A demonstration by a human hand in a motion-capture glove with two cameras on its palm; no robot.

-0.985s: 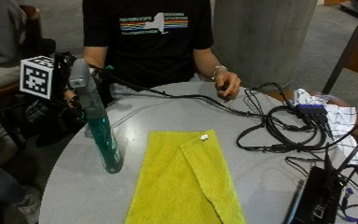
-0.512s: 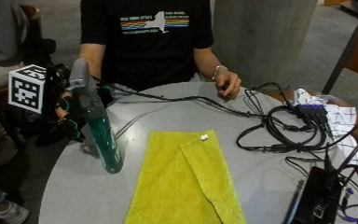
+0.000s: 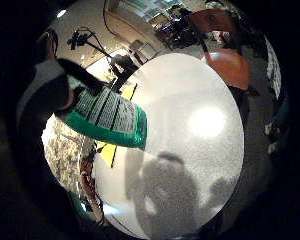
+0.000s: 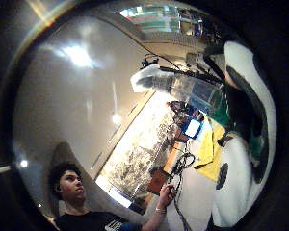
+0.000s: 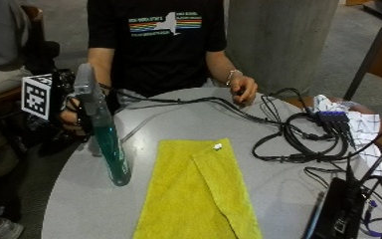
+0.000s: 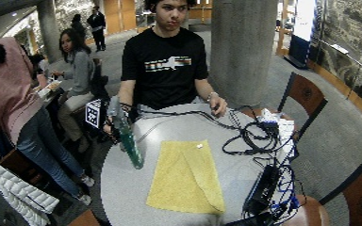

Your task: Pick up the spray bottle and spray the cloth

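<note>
A tall clear spray bottle [image 5: 106,142] of teal liquid leans near the left edge of the round grey table [image 5: 178,119], with its base down at the tabletop. My gloved right hand [image 5: 74,108] grips its neck just under the grey spray head. The yellow cloth [image 5: 194,194] lies flat to the right of the bottle, one side folded over. In the wide outside view the bottle [image 6: 129,143] and the cloth [image 6: 184,176] stand the same way. The little finger side palm view shows the bottle's labelled body [image 3: 107,117] close over the table, and the thumb side shows the spray head [image 4: 183,84].
The person's bare hand [image 5: 244,92] rests on the table's far edge by black cables [image 5: 303,134]. A black device [image 5: 340,209] lies at the right front and a white checked cloth [image 5: 350,117] at the far right. A chair [image 5: 376,55] stands behind.
The gloved hand has shifted slightly left and down on the bottle's neck. The bottle's base stays at about the same spot and the cloth has not moved.
</note>
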